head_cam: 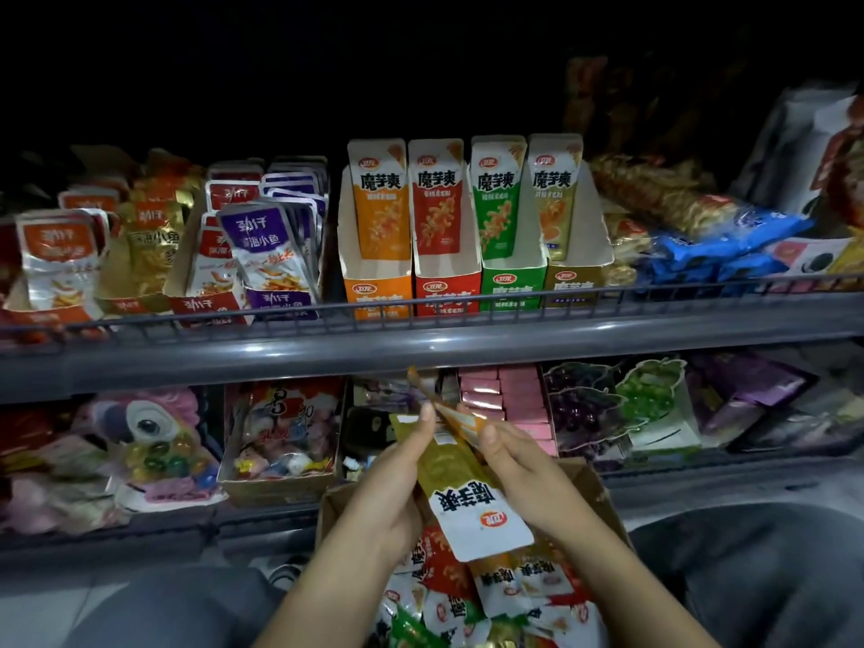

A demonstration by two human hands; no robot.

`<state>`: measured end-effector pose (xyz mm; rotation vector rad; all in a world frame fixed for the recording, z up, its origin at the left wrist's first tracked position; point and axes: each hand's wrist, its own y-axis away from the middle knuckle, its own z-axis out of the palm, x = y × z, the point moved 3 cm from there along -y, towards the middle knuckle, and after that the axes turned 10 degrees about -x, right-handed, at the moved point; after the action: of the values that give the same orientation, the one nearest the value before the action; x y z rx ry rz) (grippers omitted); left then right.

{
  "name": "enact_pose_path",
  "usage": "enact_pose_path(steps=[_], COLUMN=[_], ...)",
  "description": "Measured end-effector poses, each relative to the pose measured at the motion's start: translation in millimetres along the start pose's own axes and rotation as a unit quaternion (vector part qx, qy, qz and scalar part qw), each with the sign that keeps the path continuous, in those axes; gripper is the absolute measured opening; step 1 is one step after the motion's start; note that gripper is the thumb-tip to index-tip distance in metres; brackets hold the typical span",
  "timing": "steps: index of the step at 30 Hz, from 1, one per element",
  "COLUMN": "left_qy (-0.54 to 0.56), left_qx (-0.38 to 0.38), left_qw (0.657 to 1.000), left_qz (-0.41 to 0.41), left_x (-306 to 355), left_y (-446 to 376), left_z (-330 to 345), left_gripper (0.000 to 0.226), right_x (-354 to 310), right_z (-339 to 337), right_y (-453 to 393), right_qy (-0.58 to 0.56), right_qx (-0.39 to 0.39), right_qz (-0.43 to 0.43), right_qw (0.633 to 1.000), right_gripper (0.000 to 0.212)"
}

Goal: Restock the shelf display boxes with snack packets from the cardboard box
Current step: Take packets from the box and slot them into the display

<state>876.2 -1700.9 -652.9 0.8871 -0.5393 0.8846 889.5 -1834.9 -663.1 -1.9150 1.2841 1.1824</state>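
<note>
Lower centre: left hand [397, 488] and right hand [519, 465], fingers clamped on gold snack packets [460, 488] above cardboard box [591, 484], apparently sorting flavours for gold display box [572, 273].

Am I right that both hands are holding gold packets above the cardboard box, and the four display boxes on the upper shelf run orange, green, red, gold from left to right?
Not quite. The head view shows the display boxes running orange, red, green, gold. The rest holds: the left hand and right hand both hold gold packets above the cardboard box.
</note>
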Motion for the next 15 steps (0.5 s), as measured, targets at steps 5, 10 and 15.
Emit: enact_pose_path(steps=[5, 10, 15], left_qy=[0.02, -0.023, -0.026], left_qx=[-0.018, 0.047, 0.02], left_qw=[1.0, 0.998, 0.998], left_qz=[0.017, 0.029, 0.056], left_x=[1.4, -3.2, 5.6], left_y=[0.1, -1.8, 1.5], left_z=[-4.5, -12.1, -12.4], left_gripper=[0.047, 0.02, 0.038], right_x=[0.5, -5.0, 8.0], right_z=[4.4, -8.0, -26.1], right_y=[1.2, 2.6, -1.3], right_qy=[0.067, 0.021, -0.082], right_qx=[-0.037, 0.036, 0.034], right_qz=[0.014, 0.011, 0.144], right_qw=[0.997, 0.999, 0.986], right_gripper=[0.065, 0.038, 0.091])
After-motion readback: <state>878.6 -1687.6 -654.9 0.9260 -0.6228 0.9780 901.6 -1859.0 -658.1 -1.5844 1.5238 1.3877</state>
